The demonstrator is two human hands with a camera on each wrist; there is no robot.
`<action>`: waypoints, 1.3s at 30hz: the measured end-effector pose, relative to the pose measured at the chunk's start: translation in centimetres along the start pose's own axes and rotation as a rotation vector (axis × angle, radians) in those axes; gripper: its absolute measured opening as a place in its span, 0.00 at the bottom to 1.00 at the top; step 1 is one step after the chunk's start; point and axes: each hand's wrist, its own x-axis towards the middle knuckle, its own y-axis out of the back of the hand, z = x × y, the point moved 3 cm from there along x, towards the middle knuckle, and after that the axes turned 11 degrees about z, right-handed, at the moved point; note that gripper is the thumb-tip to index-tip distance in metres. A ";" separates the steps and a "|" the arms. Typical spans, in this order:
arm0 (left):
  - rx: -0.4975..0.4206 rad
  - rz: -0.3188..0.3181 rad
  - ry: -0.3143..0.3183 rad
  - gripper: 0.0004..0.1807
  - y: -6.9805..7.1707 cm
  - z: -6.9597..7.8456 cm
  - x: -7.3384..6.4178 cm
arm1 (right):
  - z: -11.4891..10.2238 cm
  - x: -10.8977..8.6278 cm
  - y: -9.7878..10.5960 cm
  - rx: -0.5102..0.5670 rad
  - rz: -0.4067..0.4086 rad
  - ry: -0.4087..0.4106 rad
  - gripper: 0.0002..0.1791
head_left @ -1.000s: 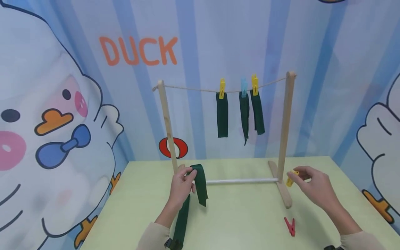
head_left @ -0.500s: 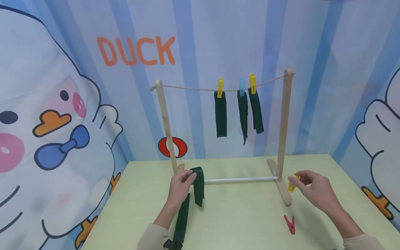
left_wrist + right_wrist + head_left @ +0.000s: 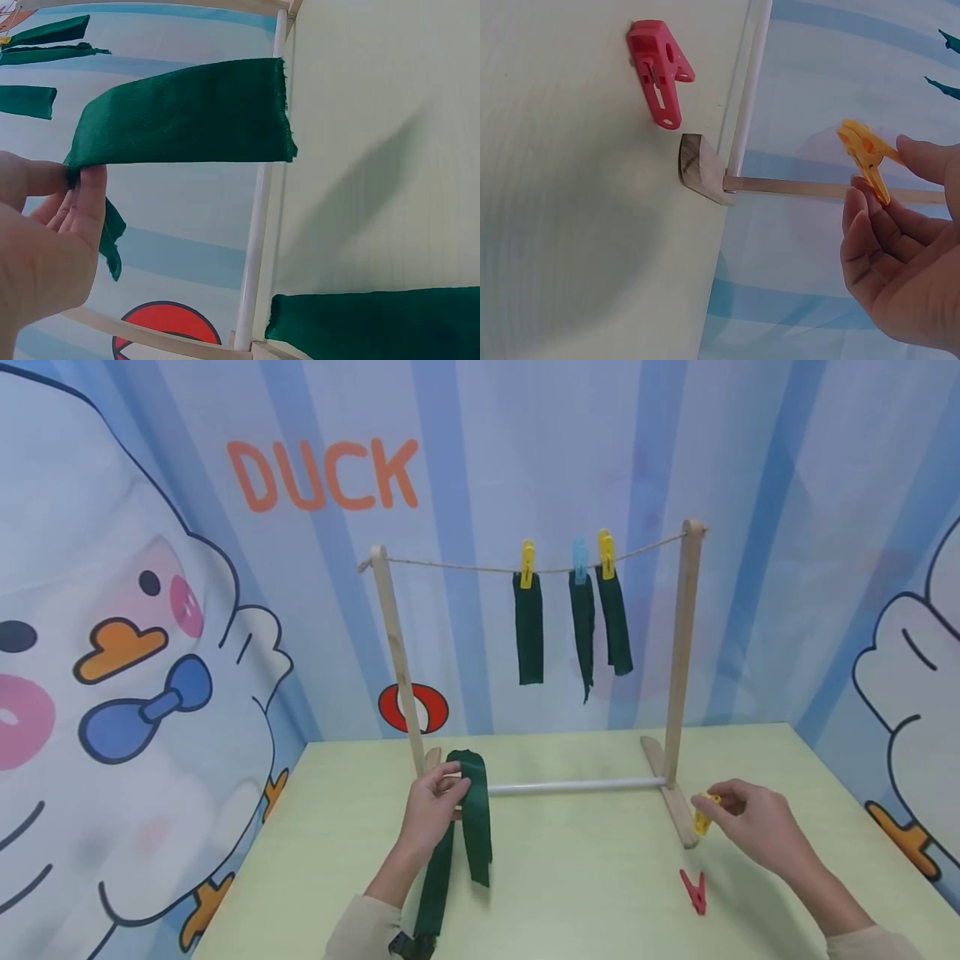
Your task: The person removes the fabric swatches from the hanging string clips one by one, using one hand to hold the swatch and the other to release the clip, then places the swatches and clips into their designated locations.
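My left hand (image 3: 432,806) pinches a dark green cloth strip (image 3: 476,827) near its fold, and the strip's ends hang down above the table. In the left wrist view the held strip (image 3: 187,116) drapes over the fingers, clear of the tabletop. Between thumb and fingers, my right hand (image 3: 761,827) holds a yellow clothespin (image 3: 866,154) beside the rack's right foot. A red clothespin (image 3: 695,892) lies on the table just below that hand. Another green strip (image 3: 435,885) lies flat on the table, partly covered by the left forearm.
A wooden rack with a left post (image 3: 397,652), right post (image 3: 684,652) and white bottom bar (image 3: 577,787) stands behind the hands. From its string (image 3: 450,565) hang three green strips, pinned by two yellow clothespins (image 3: 528,564) and a light blue clothespin (image 3: 581,562).
The strip in my left hand has shifted, its front end now hanging lower. My right hand has moved slightly down with the yellow clothespin.
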 end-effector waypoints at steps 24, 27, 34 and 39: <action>0.051 -0.151 0.209 0.21 0.1 -2.9 -1.7 | 2.2 -1.4 -0.6 -0.043 -0.127 -0.060 0.29; 0.041 -0.164 0.228 0.21 0.0 -3.3 -1.9 | 2.4 -1.5 -0.6 -0.041 -0.131 -0.063 0.27; 0.059 -0.182 0.259 0.27 0.0 -4.2 -2.1 | 3.0 -1.8 -1.1 -0.058 -0.211 -0.093 0.24; 0.076 -0.208 0.259 0.29 0.1 -4.7 -2.2 | 3.2 -1.8 -1.4 -0.058 -0.227 -0.095 0.23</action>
